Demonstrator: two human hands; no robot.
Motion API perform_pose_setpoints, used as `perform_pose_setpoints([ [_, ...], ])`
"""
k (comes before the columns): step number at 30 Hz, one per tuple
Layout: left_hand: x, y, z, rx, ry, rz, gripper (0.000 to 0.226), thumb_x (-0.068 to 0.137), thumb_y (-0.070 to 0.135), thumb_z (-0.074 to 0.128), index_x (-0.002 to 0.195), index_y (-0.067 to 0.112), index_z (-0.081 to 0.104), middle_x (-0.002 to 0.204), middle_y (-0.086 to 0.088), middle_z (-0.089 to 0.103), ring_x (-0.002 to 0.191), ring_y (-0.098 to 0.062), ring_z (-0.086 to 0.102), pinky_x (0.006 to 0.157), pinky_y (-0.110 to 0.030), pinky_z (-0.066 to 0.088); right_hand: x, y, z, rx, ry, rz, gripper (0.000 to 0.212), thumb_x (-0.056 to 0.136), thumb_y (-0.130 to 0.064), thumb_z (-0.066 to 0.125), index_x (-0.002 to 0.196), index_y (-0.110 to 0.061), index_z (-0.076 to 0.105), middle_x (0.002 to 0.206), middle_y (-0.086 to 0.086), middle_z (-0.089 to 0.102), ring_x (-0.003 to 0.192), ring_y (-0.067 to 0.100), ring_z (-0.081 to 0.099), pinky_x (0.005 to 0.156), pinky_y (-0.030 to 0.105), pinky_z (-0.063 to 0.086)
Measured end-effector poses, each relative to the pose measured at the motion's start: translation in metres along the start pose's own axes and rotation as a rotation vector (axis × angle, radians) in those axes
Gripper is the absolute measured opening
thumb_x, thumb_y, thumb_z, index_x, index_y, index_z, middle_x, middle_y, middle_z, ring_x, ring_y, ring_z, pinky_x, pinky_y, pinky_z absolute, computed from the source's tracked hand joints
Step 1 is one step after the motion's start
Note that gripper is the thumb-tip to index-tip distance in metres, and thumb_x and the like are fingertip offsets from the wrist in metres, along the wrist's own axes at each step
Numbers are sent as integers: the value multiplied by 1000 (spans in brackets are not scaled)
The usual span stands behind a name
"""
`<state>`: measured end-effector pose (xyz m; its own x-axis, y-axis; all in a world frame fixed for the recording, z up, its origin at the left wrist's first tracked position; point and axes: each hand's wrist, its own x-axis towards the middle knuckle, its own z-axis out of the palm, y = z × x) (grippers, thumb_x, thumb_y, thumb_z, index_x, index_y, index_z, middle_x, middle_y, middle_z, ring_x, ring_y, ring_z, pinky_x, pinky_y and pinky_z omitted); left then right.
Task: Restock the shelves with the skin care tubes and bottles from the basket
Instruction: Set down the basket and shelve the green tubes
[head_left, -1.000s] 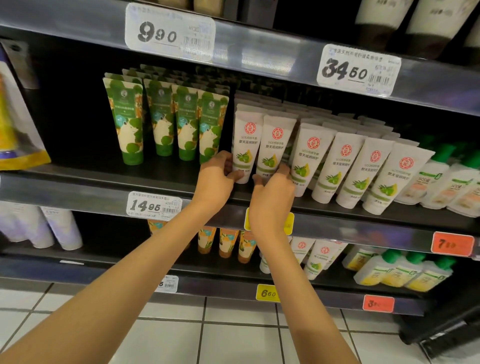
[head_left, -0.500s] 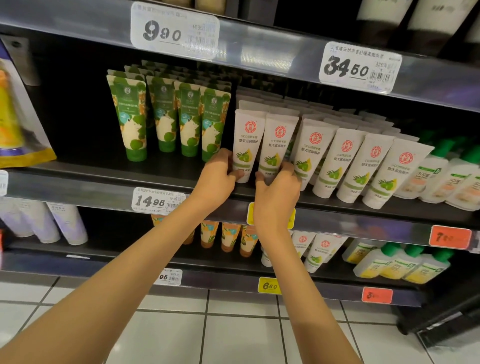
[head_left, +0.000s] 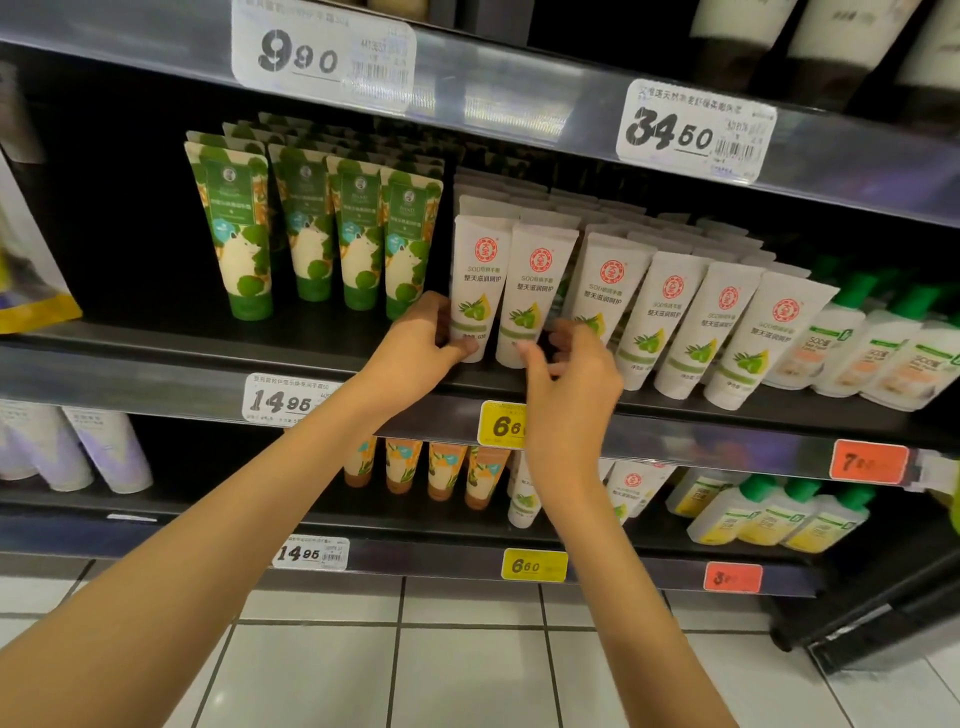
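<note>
On the middle shelf (head_left: 171, 364) a front row of white tubes with a red seal and an olive picture stands cap-down. My left hand (head_left: 418, 345) pinches the cap end of the leftmost white tube (head_left: 480, 283), with the thumb in front and the fingers behind. My right hand (head_left: 571, 376) is just right of the second white tube (head_left: 537, 291). Its fingers are spread and its thumb tip touches the tube's cap. More white tubes (head_left: 691, 322) lean to the right. The basket is out of view.
Green tubes (head_left: 228, 234) with a white bear stand left of the white ones. Green-capped bottles (head_left: 852, 348) fill the shelf's right end. The lower shelf holds orange tubes (head_left: 447, 470), white tubes and yellow bottles (head_left: 769, 519). Price tags line the rails above a tiled floor.
My right hand has loosened from the second white tube, with its fingers now spread beside it. My left hand stays on the leftmost white tube. The view has moved closer to the shelf.
</note>
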<state>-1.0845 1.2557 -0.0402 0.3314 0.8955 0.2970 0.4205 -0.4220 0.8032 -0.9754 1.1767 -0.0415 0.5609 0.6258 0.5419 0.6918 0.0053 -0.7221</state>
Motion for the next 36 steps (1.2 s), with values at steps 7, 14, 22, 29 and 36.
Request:
perform_pose_setpoints([
  [7, 2, -1, 0, -30, 27, -14, 38, 88, 18, 60, 121, 5, 47, 119, -7, 58, 98, -6, 48, 76, -12, 35, 38, 4, -51, -21, 36, -174, 23, 88, -12, 60, 110, -4, 63, 99, 7, 65, 83, 13, 56, 72, 10, 44],
  [14, 2, -2, 2, -41, 21, -22, 37, 87, 19, 61, 119, 6, 48, 117, -6, 59, 96, -7, 49, 80, -17, 37, 16, 26, -37, -65, 26, 27, 28, 88, -15, 61, 113, -2, 62, 103, 10, 67, 79, 13, 56, 62, 3, 35],
  [22, 2, -1, 0, -28, 24, -27, 38, 87, 18, 61, 120, 5, 47, 118, -7, 59, 95, -7, 49, 79, -17, 36, 12, 18, -27, -4, 96, 41, 31, 89, -15, 60, 118, -3, 59, 106, 9, 65, 92, 22, 61, 82, 23, 49],
  [29, 3, -1, 1, -34, 31, -23, 38, 87, 19, 61, 119, 6, 48, 116, -5, 58, 94, -7, 48, 78, -16, 36, 64, 3, -64, -252, 135, -396, 24, 88, -7, 57, 109, 6, 59, 110, 23, 58, 110, 39, 48, 87, 24, 29],
  [36, 3, -3, 1, 1, 38, -8, 40, 87, 20, 61, 121, 6, 47, 119, -7, 58, 95, -7, 47, 75, -15, 37, 107, 5, -67, -403, -87, -477, 30, 90, -18, 58, 117, -6, 60, 123, 15, 57, 125, 31, 37, 94, 23, 24],
])
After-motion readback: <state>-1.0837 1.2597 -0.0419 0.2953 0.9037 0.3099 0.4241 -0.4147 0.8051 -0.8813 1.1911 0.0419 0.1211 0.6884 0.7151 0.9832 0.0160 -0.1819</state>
